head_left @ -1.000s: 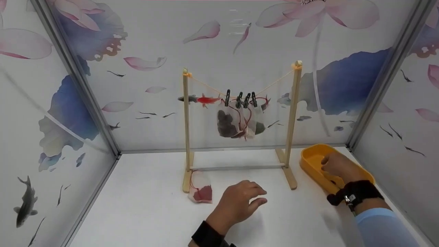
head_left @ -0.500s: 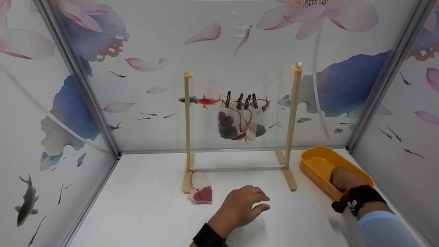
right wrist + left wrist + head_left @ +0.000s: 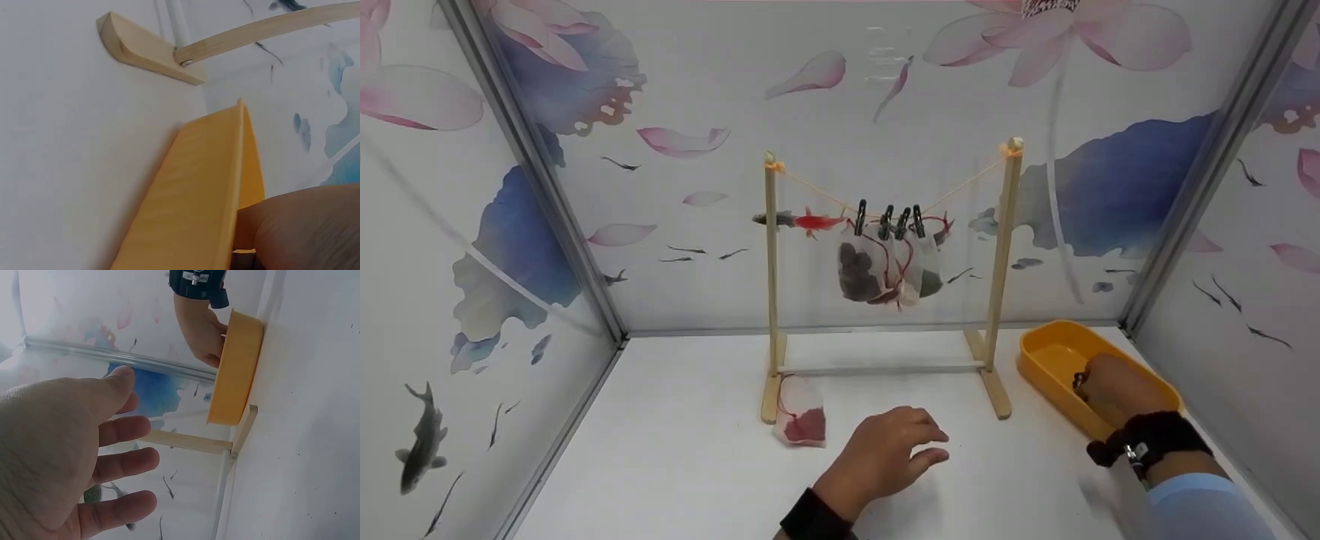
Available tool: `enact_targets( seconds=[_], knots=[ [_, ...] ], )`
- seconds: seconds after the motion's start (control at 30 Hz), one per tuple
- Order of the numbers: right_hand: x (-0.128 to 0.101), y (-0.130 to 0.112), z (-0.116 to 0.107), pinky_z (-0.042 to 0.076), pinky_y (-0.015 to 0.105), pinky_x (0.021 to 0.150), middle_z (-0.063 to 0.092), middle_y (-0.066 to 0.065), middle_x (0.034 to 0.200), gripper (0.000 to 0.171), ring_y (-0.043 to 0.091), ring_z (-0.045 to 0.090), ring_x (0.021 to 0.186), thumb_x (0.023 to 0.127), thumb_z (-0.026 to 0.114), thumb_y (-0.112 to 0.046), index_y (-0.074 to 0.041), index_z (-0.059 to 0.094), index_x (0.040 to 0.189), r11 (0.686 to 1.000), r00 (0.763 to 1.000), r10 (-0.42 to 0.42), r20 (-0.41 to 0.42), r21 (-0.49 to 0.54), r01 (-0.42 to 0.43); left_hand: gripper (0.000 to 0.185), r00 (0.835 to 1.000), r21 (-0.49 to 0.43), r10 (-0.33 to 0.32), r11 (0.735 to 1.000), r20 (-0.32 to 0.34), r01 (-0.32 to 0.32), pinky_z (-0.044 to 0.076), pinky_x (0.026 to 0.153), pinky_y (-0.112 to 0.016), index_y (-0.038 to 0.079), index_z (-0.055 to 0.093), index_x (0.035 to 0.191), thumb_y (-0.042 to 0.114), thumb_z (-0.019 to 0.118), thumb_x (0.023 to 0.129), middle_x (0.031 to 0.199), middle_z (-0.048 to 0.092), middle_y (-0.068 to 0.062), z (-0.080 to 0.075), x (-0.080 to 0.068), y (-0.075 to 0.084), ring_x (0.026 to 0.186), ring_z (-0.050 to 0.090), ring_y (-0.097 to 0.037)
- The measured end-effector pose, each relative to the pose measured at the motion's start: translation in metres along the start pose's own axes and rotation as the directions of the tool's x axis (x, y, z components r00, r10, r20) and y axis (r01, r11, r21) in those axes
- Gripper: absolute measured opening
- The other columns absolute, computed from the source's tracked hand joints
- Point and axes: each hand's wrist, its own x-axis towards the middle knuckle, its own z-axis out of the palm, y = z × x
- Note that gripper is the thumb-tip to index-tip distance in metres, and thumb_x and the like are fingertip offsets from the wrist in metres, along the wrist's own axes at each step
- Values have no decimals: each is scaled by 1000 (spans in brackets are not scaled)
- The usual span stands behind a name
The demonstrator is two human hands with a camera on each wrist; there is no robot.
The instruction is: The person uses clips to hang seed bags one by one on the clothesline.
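My right hand (image 3: 1123, 386) reaches down into the yellow tray (image 3: 1051, 351) at the right. A small dark clip (image 3: 1079, 381) shows at its fingertips, pinched there. In the right wrist view the tray wall (image 3: 191, 191) hides most of the fingers. My left hand (image 3: 889, 450) hovers over the table with relaxed, parted fingers and holds nothing; the left wrist view shows its palm (image 3: 50, 444) side. Closest to it lies a white drawstring pouch (image 3: 804, 426) with red cord and dark red contents, beside the rack's left foot.
A wooden rack (image 3: 1001, 262) stands mid-table with an orange string (image 3: 971, 176) between its posts. Several black clips (image 3: 860, 217) on the sagging string hold white pouches (image 3: 859, 270) with dark contents. Printed wall panels (image 3: 697, 285) enclose the back and sides.
My right hand has gone deeper into the tray and moved slightly right, then lifted a little with the dark clip showing at its fingertips. My left hand has barely moved.
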Motion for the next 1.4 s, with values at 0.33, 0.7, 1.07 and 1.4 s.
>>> enact_targets(
  seconds=[0.33, 0.7, 1.07, 1.4],
  knots=[
    [-9, -97, 7, 66, 33, 77, 76, 23, 113, 46, 24, 76, 90, 113, 69, -18, 3, 56, 152, 908, 953, -245, -176, 303, 289, 21, 987, 21, -77, 996, -141, 81, 62, 91, -20, 24, 86, 122, 38, 78, 110, 115, 80, 9, -29, -6, -15, 112, 75, -8],
    [-42, -226, 102, 69, 31, 77, 84, 8, 101, 33, 18, 81, 86, 108, 77, -11, 1, 66, 137, 541, 854, -492, -172, 708, 454, 65, 885, 10, -285, 951, -367, 310, 65, 87, -35, 16, 73, 151, 53, 86, 99, 122, 78, 0, -69, -23, -43, 115, 74, -18],
    [-40, -266, 147, 68, 30, 75, 84, 2, 97, 29, 15, 82, 83, 107, 78, -7, 1, 66, 131, 358, 807, -577, -123, 850, 386, 51, 872, 58, -301, 936, -386, 348, 67, 83, -35, 14, 81, 135, 47, 90, 97, 115, 79, 0, -87, -34, -59, 108, 77, -18],
    [-29, -275, 203, 68, 45, 95, 83, 12, 127, 35, 27, 80, 117, 120, 61, -33, -5, 72, 137, 577, 835, -545, -77, 688, 440, 36, 811, 122, -313, 899, -494, 421, 67, 76, -35, 12, 84, 121, 40, 89, 100, 101, 79, 0, -104, -54, -80, 94, 77, -17]
  ],
)
